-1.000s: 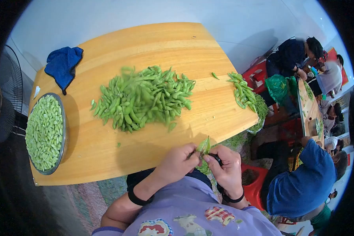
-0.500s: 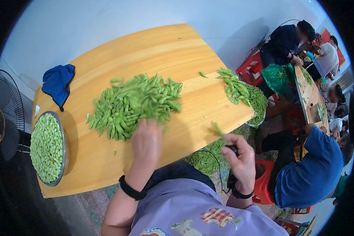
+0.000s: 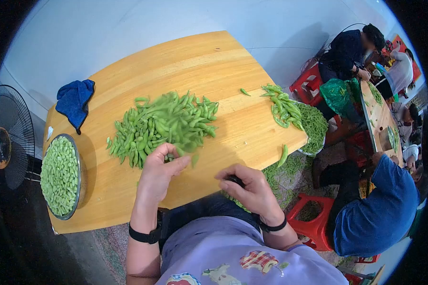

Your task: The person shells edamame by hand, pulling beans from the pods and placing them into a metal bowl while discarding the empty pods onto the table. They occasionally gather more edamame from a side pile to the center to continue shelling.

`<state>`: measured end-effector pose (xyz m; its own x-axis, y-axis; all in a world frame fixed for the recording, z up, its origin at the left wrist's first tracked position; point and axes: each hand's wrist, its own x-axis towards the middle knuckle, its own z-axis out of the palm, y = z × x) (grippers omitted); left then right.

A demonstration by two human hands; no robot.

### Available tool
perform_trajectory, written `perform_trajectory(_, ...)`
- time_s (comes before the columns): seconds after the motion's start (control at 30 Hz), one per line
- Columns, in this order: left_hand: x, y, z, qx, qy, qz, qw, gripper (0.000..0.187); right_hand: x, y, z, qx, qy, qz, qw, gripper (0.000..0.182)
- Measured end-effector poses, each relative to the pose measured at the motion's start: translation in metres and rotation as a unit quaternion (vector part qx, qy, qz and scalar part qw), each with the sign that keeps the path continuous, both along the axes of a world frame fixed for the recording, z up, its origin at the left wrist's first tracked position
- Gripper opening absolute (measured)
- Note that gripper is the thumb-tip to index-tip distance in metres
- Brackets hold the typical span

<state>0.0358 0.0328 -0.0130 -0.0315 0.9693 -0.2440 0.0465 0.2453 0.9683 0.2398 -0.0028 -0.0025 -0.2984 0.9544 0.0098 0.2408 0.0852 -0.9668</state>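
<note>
By the pod heap (image 3: 145, 135) on the table (image 3: 228, 71), blur veils the left hand's (image 3: 156, 172) fingertips, so I cannot tell whether they pinch anything. The right hand (image 3: 253, 190) is curled around a mostly hidden black object (image 3: 235, 180); if sharp, it could nick fingers should the hands meet.

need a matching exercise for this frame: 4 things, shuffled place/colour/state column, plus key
Things
1. Cloth
2. Bowl of shelled beans
3. Pod heap
4. Right hand

Descriptions
A. Around the middle of the table
B. Curled around a small black object
C. Blue and crumpled
D. Full, at the table end nearest the fan

Pairs: 1-C, 2-D, 3-A, 4-B
</note>
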Motion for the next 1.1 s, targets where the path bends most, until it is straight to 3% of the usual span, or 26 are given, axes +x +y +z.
perform_trajectory(0.03, 0.0, -0.002, 0.002, -0.008, -0.16, -0.013, 0.987, 0.011, -0.005, 0.004, 0.002, -0.001, -0.001, 0.0, 1.0, 0.018)
perform_trajectory(0.1, 0.009, -0.01, 0.018, -0.002, -0.186, -0.006, 0.983, 0.009, -0.016, 0.011, 0.008, 0.011, 0.06, 0.017, 0.998, 0.019)
perform_trajectory(0.33, 0.012, -0.014, 0.015, -0.008, -0.234, -0.015, 0.972, 0.004, -0.017, 0.021, 0.007, -0.014, 0.059, 0.035, 0.998, 0.02)
perform_trajectory(0.37, 0.012, -0.014, 0.014, -0.009, -0.238, -0.016, 0.971, 0.004, -0.016, 0.021, 0.009, -0.062, 0.086, 0.058, 0.993, 0.019)
perform_trajectory(0.5, 0.013, -0.013, 0.011, 0.011, -0.235, -0.054, 0.97, 0.004, -0.015, 0.025, 0.014, -0.144, 0.129, 0.088, 0.977, 0.016)
perform_trajectory(0.57, 0.012, -0.019, 0.014, 0.014, -0.231, -0.062, 0.971, 0.005, -0.014, 0.019, 0.015, -0.144, 0.124, 0.095, 0.977, 0.015)
perform_trajectory(0.63, 0.011, -0.019, 0.022, 0.051, -0.104, -0.102, 0.988, 0.006, -0.014, 0.018, 0.015, -0.143, 0.12, 0.104, 0.977, 0.014)
perform_trajectory(0.83, 0.008, -0.021, 0.036, 0.049, -0.071, -0.133, 0.987, 0.006, -0.009, 0.016, 0.017, -0.121, 0.133, 0.139, 0.974, 0.011)
perform_trajectory(0.9, 0.01, -0.016, 0.029, 0.068, -0.083, -0.126, 0.986, 0.005, -0.009, 0.021, 0.016, -0.044, 0.094, 0.149, 0.983, 0.011)
perform_trajectory(0.97, 0.01, -0.015, 0.028, 0.085, -0.091, -0.12, 0.985, 0.005, -0.009, 0.021, 0.018, -0.038, 0.081, 0.148, 0.985, 0.011)
perform_trajectory(1.03, 0.008, -0.015, 0.036, 0.019, -0.105, -0.133, 0.985, 0.006, -0.008, 0.02, 0.02, -0.03, 0.069, 0.146, 0.986, 0.011)
perform_trajectory(1.1, 0.009, -0.015, 0.038, 0.022, -0.1, -0.137, 0.985, 0.006, -0.006, 0.018, 0.023, 0.02, 0.044, 0.145, 0.988, 0.012)
